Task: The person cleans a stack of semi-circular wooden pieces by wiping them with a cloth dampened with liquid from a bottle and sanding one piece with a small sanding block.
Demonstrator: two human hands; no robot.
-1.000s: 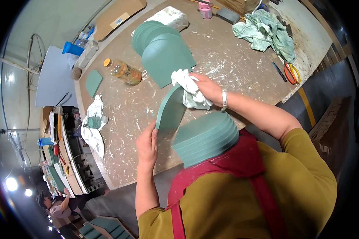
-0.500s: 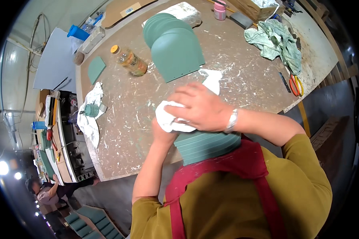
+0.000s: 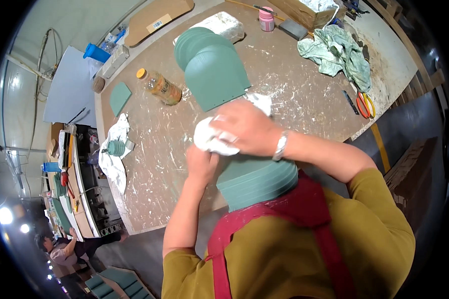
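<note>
My right hand presses a bunched white cloth with its fingers closed over it, at the far end of a stack of green rounded panels. The stack lies at the table's near edge, against my red apron. My left hand is at the stack's left side, just below the cloth, its fingers mostly hidden. Beyond my hands a fanned pile of green panels lies on the worn brown table. Another piece of white cloth shows just past my right hand.
A yellow-capped bottle and a single green panel stand farther left. Left is a white rag with a small green container. Scissors, a green-stained rag and a pink jar are right. A person is far left.
My right hand and the cloth have moved away from me, toward the stack's far end, baring more of the top panel. My left hand stays beside the stack. The view has shifted slightly.
</note>
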